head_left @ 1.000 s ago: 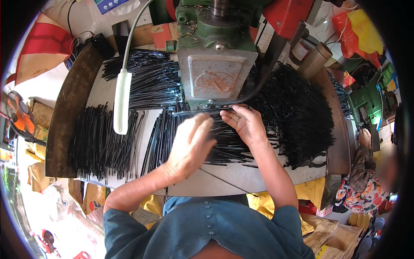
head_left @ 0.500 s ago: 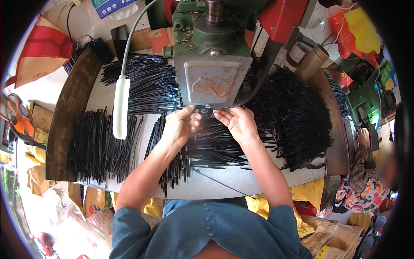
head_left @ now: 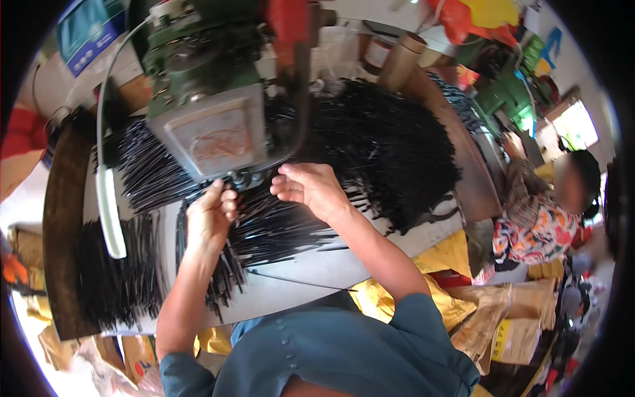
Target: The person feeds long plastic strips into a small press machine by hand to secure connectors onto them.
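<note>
Left hand (head_left: 209,217) is curled below the green-and-grey metal machine (head_left: 215,129), grip unclear; right hand (head_left: 315,190) is loosely open. Thin black rods (head_left: 281,225) are piled around; finished and remaining can't be distinguished.

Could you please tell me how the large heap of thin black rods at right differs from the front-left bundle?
The large heap of thin black rods covers more grey tabletop than the smaller front-left bundle of thin black rods. The heap looks jumbled; the bundle's rods lie mostly side by side. Both rest on the tabletop.
</note>
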`<state>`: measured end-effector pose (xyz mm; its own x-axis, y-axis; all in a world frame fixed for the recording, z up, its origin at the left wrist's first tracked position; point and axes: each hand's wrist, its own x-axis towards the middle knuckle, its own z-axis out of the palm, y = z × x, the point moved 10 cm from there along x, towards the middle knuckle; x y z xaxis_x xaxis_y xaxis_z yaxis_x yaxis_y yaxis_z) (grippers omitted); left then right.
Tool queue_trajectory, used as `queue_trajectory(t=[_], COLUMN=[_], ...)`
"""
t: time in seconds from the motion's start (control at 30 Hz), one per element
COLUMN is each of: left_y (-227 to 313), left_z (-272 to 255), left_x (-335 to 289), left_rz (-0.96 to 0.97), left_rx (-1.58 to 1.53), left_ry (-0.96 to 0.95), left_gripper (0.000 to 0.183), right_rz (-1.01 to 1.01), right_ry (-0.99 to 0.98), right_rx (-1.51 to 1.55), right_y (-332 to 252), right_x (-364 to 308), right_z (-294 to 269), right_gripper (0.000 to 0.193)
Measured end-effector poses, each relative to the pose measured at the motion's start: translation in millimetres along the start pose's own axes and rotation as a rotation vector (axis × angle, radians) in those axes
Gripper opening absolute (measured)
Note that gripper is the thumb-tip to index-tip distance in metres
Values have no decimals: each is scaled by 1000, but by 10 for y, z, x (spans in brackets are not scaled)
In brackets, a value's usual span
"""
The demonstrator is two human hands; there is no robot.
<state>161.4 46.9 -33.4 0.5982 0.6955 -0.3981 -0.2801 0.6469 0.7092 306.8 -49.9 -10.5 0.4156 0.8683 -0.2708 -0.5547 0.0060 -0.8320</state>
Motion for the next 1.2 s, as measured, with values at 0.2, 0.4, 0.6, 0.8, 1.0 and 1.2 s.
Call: queue_trajectory(t=[0.2,0.4,0.6,0.8,1.0,1.2], left_y=[33,92,55,49,-48,-9], left_z=[87,286,369,203,184,102], left_x=[-28,-134,-155,-179,-127,-147], left_rz=[-50,25,9,-29,-52,-9], left_rx=[90,167,196,99,110,226], left_ry=[-70,-208,-234,-158,-160,-131], left_gripper=[19,14,13,11,13,4], right_rz=[-133,-529,-714,-791,-1190,-1354], right_ry=[218,487,460,376,300,-2], right_rx=[-913,-1667,-1889,-1844,-1940,-1928], right_y=[-843,-1391,-1274,-1257,-1320,-1045], right_x=[-481,-717,-702,-706,-995,-960], right_z=[-576,-895,-731,-540,121,767], right_gripper=[14,15,14,8,12,15])
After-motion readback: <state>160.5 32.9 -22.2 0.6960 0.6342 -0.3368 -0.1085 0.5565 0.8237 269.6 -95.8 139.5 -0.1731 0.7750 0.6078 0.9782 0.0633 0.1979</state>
